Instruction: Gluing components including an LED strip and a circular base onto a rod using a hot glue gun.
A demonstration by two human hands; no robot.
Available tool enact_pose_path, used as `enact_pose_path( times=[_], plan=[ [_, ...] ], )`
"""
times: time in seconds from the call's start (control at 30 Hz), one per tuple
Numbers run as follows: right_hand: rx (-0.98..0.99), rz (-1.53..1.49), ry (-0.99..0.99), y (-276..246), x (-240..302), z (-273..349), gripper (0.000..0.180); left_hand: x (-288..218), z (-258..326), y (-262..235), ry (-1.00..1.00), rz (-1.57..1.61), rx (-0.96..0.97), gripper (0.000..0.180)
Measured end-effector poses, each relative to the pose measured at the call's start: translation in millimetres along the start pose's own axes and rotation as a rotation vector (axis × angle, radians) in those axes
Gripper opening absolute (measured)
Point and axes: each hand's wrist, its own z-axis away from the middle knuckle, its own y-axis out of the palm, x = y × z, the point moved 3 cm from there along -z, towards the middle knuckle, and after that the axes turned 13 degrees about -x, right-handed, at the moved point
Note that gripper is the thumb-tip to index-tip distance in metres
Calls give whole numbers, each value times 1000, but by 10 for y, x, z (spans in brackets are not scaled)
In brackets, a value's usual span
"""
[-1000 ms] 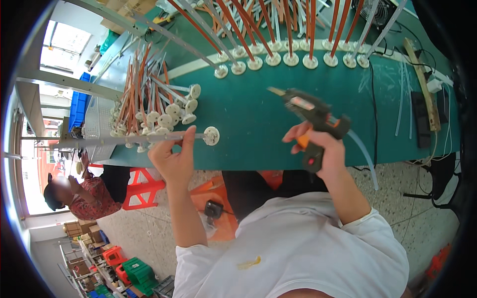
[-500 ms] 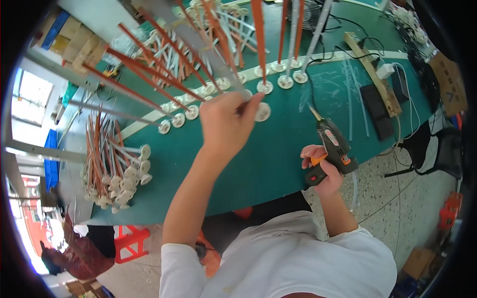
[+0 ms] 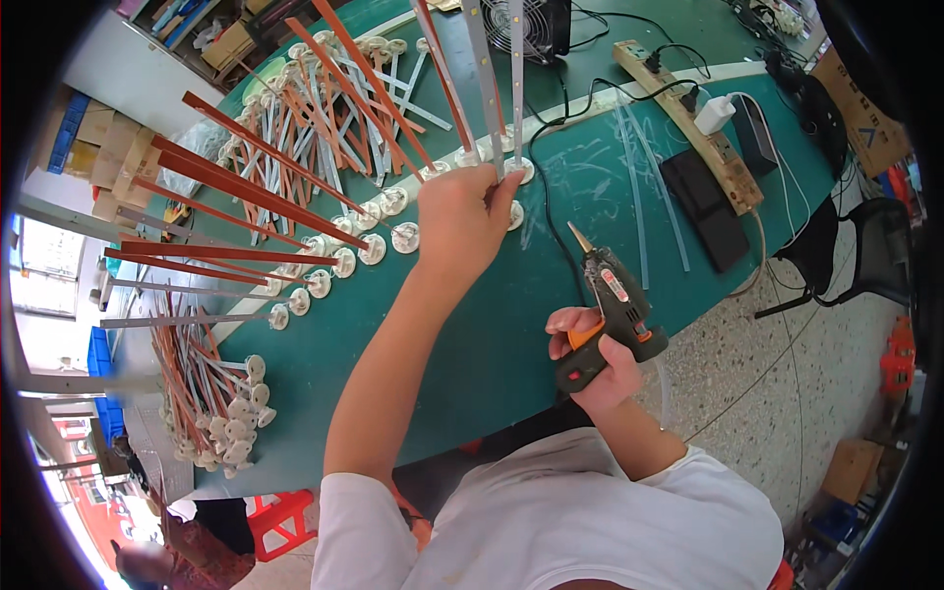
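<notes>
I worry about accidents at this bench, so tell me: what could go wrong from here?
The left hand is close beside standing strips, so it might knock one over. The right hand holds a glue gun with its nozzle exposed; if hot, that could burn the left hand.

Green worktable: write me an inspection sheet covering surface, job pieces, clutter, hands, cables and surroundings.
Surface: green tabletop, pale scuffs toward the right.
Job pieces: red-brown strips and pale ones stand in a row on white round bases.
Clutter: loose piles at left and behind the row.
Hands: left hand pinches a pale strip; right hand holds a glue gun.
Cables: black cable crosses the tabletop; power strip has plugs inserted.
Surroundings: black chair right; red stool and another person lower left.
</notes>
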Motion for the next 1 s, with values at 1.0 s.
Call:
enact_pose_path(
  times=[1.0],
  plan=[
    [59, -35, -68, -212, -48, -138, 30, 2051, 652, -3355, -450, -585, -337, 39]
  ],
)
